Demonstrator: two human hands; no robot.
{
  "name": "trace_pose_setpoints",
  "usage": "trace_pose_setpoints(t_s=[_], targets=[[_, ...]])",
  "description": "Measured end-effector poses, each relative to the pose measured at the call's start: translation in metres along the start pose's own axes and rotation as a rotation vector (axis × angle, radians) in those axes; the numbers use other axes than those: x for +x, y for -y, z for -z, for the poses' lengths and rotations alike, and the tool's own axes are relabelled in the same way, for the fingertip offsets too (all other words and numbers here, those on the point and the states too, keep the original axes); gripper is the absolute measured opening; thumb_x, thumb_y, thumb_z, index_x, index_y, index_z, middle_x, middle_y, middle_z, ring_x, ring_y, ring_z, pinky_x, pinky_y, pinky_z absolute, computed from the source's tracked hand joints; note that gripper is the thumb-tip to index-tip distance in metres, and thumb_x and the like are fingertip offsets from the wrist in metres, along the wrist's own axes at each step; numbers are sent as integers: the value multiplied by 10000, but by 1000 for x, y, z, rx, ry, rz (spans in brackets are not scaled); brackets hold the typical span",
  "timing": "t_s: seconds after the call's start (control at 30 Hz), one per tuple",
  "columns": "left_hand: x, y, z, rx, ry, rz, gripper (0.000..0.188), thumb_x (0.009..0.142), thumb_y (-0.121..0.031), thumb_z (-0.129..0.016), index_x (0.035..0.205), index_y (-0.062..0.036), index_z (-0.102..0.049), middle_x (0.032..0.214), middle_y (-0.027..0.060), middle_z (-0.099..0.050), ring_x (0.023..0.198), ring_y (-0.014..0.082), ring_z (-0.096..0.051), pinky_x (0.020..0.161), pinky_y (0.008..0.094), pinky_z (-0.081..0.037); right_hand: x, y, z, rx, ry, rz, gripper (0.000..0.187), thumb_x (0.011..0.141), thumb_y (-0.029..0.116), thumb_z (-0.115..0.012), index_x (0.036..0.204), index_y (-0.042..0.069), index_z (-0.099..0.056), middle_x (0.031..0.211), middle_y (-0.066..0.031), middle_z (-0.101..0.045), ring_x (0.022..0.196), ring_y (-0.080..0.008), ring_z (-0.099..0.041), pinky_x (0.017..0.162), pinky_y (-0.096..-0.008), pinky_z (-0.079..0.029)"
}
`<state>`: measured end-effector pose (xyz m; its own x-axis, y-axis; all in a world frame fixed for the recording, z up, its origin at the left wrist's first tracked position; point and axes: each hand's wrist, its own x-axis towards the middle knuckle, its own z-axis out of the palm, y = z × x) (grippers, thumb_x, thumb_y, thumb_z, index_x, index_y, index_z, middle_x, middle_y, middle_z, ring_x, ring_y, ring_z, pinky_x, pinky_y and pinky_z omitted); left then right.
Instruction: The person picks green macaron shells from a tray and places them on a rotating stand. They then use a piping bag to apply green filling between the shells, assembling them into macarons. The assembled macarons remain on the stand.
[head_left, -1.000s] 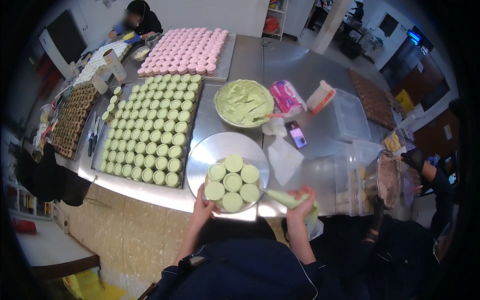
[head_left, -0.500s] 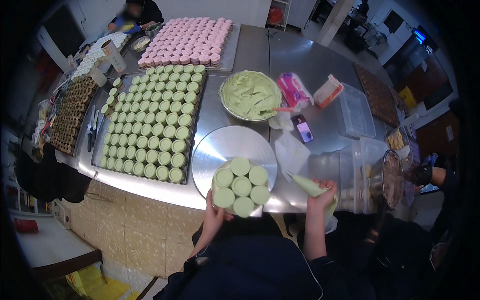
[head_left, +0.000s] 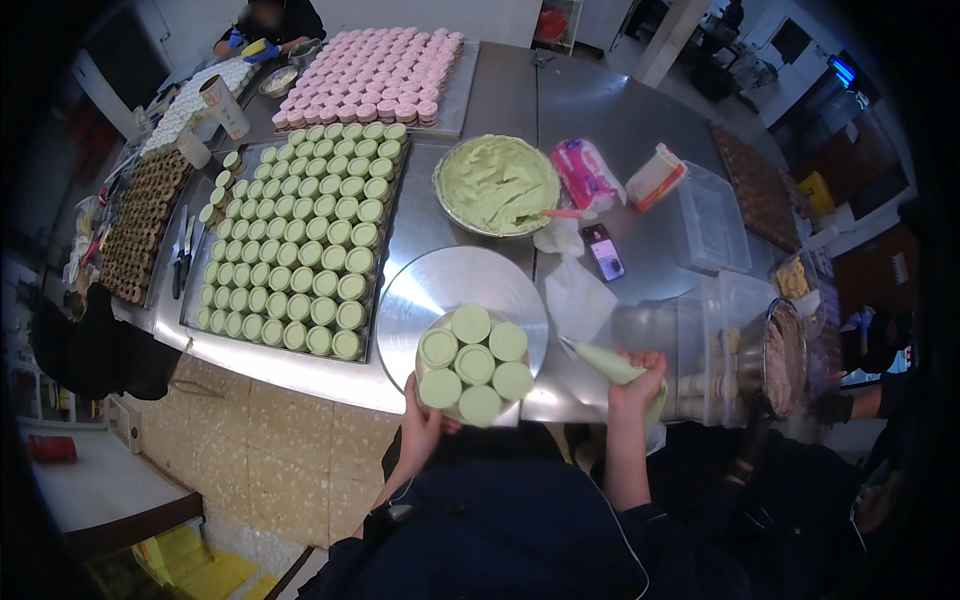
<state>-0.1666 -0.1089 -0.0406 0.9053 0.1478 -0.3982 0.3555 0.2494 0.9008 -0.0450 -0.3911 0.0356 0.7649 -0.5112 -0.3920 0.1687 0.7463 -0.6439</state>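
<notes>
My left hand grips the near left edge of a round pale board. On it several round cakes with green cream tops form a ring around a middle one; some tops show a raised rim. The board is over the near part of a round metal turntable; I cannot tell whether they touch. To the right, my right hand is closed around a piping bag of green cream. Its metal tip points left toward the cakes, apart from them. A metal bowl of green cream stands beyond the turntable.
A large tray of green-topped cakes lies left, with knives beside it. Pink-topped cakes sit behind. A phone, wipes pack and plastic boxes are right. A co-worker's bowl of brown cream is at far right.
The whole view has shifted slightly. The board of cakes and the piping bag's tip have moved a little left and away from me. Both hands keep their hold.
</notes>
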Motion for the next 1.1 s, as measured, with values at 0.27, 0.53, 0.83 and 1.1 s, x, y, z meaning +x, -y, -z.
trace_pose_setpoints(t_s=[0.27, 0.53, 0.83, 1.1], targets=[[-4, 3, 2, 31, -25, 12, 602, 914, -7, -341, 1371, -150, 22, 912, 195, -571, 615, 210, -629, 527, 285, -540, 5, -10, -12, -18, 13, -58, 322, 896, 276, -339, 609, 136, -291, 530, -30, -319, 574, -233, -421, 738, -435, -392], [-2, 0, 0, 41, -17, 18, 599, 902, 18, -325, 1374, -158, 0, 913, 197, -570, 611, 206, -628, 527, 284, -542, 1, -23, -34, -62, 80, -88, 320, 877, 271, -366, 601, 128, -290, 526, -37, -324, 567, -243, -429, 737, -440, -388], [-4, 1, 7, -1, 14, 63, 569, 910, -6, -317, 1373, -156, -23, 854, 158, -581, 647, 181, -621, 540, 274, -532, -26, -43, -67, -184, 220, -166, 428, 921, 402, -306, 596, 125, -291, 496, -60, -353, 577, -282, -495, 778, -501, -420], [-17, 18, 28, -76, -134, 86, 309, 916, -44, -346, 1207, -55, -243, 800, 110, -543, 692, 155, -569, 593, 263, -510, -35, -74, -84, -344, 450, -169, 482, 929, 453, -272, 572, 129, -286, 434, -53, -326, 448, -238, -465, 655, -453, -467]])
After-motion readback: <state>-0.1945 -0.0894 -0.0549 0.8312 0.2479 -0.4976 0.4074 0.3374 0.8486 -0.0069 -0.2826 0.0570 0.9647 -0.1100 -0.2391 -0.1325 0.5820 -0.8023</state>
